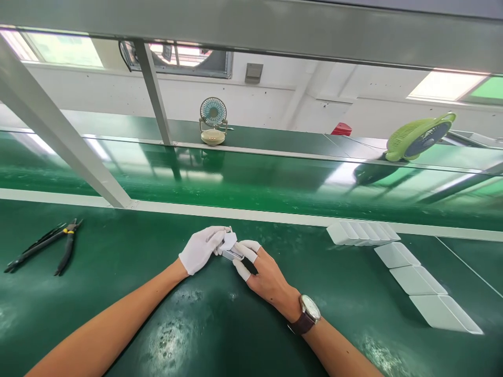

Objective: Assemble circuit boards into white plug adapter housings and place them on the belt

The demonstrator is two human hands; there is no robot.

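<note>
In the head view, my left hand (199, 250) wears a white glove and is closed on the left end of a small white and grey boxy part (229, 241). My right hand (265, 269), with white covers on its fingertips and a watch at the wrist, has its thumb and fingers closed on the right side of that same part. A pale flat face shows on top, a greyer side below. Fingers hide much of it, so its exact kind is unclear. Both hands meet just above the green tabletop (220, 324).
Black-handled pliers (68, 235) and a dark slim tool (37, 243) lie at the left. White plastic trays (428, 280) stand at the right, beside a row of more trays (361, 233). Beyond the white rail (236, 212) are a green belt, a small fan (213, 120) and a green fan (418, 137).
</note>
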